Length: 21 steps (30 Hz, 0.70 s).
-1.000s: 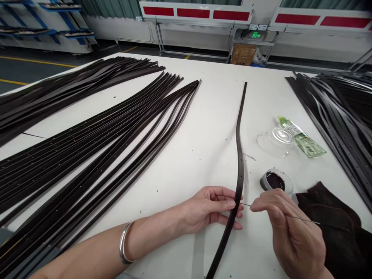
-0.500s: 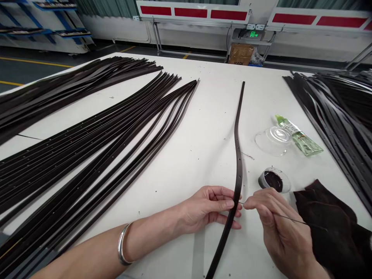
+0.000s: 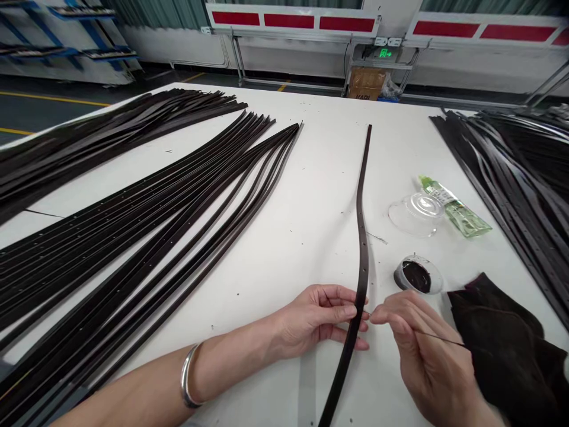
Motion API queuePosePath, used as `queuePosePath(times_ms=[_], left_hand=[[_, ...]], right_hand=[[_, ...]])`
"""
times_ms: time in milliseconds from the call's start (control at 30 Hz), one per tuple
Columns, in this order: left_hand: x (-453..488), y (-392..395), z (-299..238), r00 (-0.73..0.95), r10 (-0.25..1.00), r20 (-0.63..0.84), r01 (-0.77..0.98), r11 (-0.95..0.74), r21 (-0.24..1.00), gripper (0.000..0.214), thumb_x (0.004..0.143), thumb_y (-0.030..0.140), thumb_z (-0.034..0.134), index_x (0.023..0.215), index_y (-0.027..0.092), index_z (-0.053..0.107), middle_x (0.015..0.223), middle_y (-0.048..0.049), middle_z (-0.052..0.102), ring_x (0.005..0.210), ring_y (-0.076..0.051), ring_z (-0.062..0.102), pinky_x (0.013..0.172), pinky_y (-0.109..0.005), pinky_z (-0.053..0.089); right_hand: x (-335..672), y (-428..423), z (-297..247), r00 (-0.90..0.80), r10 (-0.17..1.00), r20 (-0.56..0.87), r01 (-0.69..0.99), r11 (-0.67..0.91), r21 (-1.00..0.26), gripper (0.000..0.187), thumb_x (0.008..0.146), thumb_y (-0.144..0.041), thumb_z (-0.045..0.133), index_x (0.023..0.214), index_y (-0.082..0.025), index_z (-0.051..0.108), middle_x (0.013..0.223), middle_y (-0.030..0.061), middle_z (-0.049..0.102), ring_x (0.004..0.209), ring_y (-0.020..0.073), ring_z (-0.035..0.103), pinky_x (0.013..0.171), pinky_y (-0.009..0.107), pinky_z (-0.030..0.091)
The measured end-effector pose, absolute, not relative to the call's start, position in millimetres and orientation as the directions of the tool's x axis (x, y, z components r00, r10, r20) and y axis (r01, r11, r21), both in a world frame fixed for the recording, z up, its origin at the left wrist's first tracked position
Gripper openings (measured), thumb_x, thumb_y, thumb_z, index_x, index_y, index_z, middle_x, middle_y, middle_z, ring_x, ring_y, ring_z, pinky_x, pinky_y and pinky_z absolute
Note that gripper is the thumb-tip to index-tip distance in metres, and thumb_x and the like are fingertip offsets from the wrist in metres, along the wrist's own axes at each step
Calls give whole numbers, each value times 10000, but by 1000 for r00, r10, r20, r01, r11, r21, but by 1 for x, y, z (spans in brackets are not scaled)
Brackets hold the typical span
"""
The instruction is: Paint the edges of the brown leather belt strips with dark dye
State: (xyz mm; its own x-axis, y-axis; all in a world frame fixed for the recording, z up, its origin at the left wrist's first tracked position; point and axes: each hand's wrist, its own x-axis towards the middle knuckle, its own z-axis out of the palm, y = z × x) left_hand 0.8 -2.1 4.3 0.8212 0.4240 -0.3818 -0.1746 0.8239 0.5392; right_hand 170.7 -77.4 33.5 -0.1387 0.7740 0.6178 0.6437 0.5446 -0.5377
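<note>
Writing 1st: cardboard box past far edge of counter has dark letters, starts "KA", rest partly cut off by the edge. Lit green sign above it, arrow pointing R. Green tube on R has a pale label, print too small to read.

L hand: grip closed on dark strap, thumb on top, fingers under. Strap is mid-counter, w/ small holes in a row; far end lies near far edge, near end runs out of frame at bottom. R hand: grip closed on thin tool, tip at strap's R edge; can't tell if touching.

Room: wide stretch of white top btwn strap and L bundles; narrower on R, w/ clear lid next to tube, and small cup of dark stuff just beyond R hand. Dark cloth sits close on R hand's outer side. R bundle lines that side, well apart from strap.
</note>
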Motion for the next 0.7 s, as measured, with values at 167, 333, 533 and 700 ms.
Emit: queuePosePath(times_ms=[167,333,533,700], left_hand=[[1,-1,4,830,423,-363,-181,821,541,159,826,167,714,963,103,666,903,-83,655,817,-151,641,799,-403,591],[1,-2,4,830,428,-359,-188,819,542,147,839,156,695,972,101,666,907,-87,651,816,-146,637,800,-397,592],[1,-2,5,828,428,-364,-187,821,540,149,840,156,694,975,100,665,908,-88,649,813,-148,638,799,-402,593],[1,-2,5,829,427,-361,-185,818,544,154,837,169,701,972,101,672,916,-87,649,822,-152,637,798,-402,592]], right_hand=[[172,-78,31,-131,766,630,668,538,-514,294,865,54,428,1007,-162,568,805,42,656,779,149,595,709,321,482],[172,-79,30,-164,753,637,659,564,-497,298,871,59,421,1034,-140,573,802,53,656,807,149,598,725,319,488],[172,-80,28,-157,760,631,655,558,-509,301,866,72,425,1038,-134,560,823,55,654,839,143,587,743,319,488],[172,-81,26,-136,770,624,671,535,-514,303,868,68,431,1039,-138,571,840,52,662,846,142,589,758,323,487]])
